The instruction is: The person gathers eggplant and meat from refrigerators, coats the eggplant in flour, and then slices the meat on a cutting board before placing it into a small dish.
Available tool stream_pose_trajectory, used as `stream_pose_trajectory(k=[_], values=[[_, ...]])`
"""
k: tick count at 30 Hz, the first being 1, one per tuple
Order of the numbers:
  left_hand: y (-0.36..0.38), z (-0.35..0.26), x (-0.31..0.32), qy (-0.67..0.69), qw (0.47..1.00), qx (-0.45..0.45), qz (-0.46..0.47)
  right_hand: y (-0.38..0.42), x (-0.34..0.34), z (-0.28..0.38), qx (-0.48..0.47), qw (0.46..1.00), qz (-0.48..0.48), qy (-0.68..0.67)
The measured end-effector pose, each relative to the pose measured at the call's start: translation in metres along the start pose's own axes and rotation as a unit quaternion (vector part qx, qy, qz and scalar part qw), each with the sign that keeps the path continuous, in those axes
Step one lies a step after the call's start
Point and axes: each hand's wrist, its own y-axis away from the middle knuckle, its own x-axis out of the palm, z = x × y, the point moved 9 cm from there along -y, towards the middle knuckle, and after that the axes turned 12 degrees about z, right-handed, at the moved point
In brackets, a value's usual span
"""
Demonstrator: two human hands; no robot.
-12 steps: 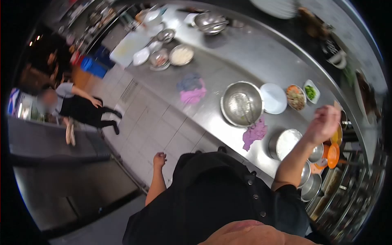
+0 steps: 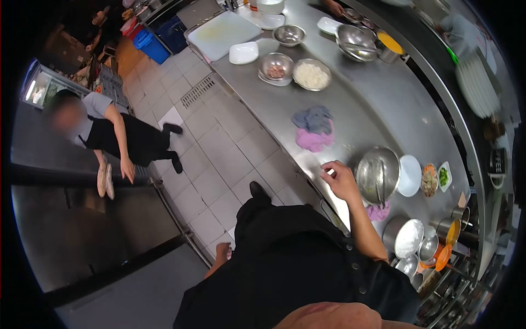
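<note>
My right hand [image 2: 338, 181] hangs over the front edge of the steel counter [image 2: 296, 126], left of a large metal bowl [image 2: 371, 183] with a utensil inside. Its fingers are loosely bent, with a gap between thumb and forefinger and nothing held. My left hand [image 2: 223, 252] is low beside my dark clothing, above the tiled floor; it is small and partly hidden, so its fingers are unclear. A grey cloth [image 2: 311, 118] and a pink cloth [image 2: 315, 140] lie together beyond my right hand. Another pink cloth [image 2: 379, 211] is tucked by the large bowl.
Farther along the counter are a bowl of white shreds [image 2: 312, 74], a bowl of pinkish pieces [image 2: 276, 67] and a cutting board [image 2: 224, 35]. A pot of white contents [image 2: 408, 238] stands at right. At left, a person [image 2: 126, 131] holds pale items.
My right hand has moved left, from above the pots to the counter's front edge. My left hand is lower. The view has shifted, and the person at left appears closer with one leg stepping.
</note>
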Motion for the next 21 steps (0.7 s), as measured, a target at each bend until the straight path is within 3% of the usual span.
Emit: stream_pose_trajectory(k=[1, 2, 3, 4, 6, 7, 9, 10, 11, 13, 15, 19, 21], values=[[-0.016, -0.006, 0.000, 0.002, 1.000, 0.004, -0.003, -0.031, 0.008, 0.011, 0.000, 0.998, -0.005, 0.070], [-0.021, 0.012, 0.003, 0.245, 0.968, -0.050, -0.019, -0.060, 0.013, 0.012, 0.016, 0.996, -0.038, 0.075], [-0.026, 0.029, 0.010, 0.474, 0.874, -0.102, -0.032, -0.089, 0.020, 0.013, 0.017, 0.992, -0.050, 0.116], [-0.043, 0.043, 0.001, 0.507, 0.855, -0.113, -0.017, -0.114, 0.024, 0.025, 0.019, 0.991, -0.056, 0.122], [-0.082, 0.049, -0.037, 0.422, 0.905, -0.050, 0.020, -0.164, 0.033, 0.058, 0.016, 0.989, -0.060, 0.131], [-0.100, 0.040, -0.069, 0.328, 0.944, 0.028, 0.028, -0.183, 0.034, 0.081, -0.009, 0.991, -0.074, 0.113], [-0.136, 0.021, -0.135, 0.266, 0.955, 0.127, 0.027, -0.217, 0.040, 0.109, -0.029, 0.991, -0.088, 0.092], [-0.160, 0.010, -0.165, 0.310, 0.941, 0.133, 0.039, -0.234, 0.039, 0.116, -0.029, 0.993, -0.101, 0.056], [-0.181, 0.017, -0.189, 0.423, 0.903, -0.070, 0.040, -0.254, 0.035, 0.120, -0.030, 0.993, -0.116, 0.019], [-0.224, -0.007, -0.264, 0.428, 0.903, -0.019, -0.020, -0.302, 0.022, 0.119, -0.025, 0.991, -0.128, -0.018], [-0.256, -0.038, -0.335, 0.418, 0.908, 0.012, -0.034, -0.352, 0.000, 0.121, -0.019, 0.976, -0.155, -0.149], [-0.311, -0.065, -0.428, 0.454, 0.889, 0.035, -0.052, -0.471, -0.055, 0.104, -0.002, 0.946, -0.223, -0.236], [-0.331, -0.078, -0.492, 0.475, 0.875, 0.021, -0.090, -0.588, -0.117, -0.022, 0.098, 0.938, -0.299, -0.142]])
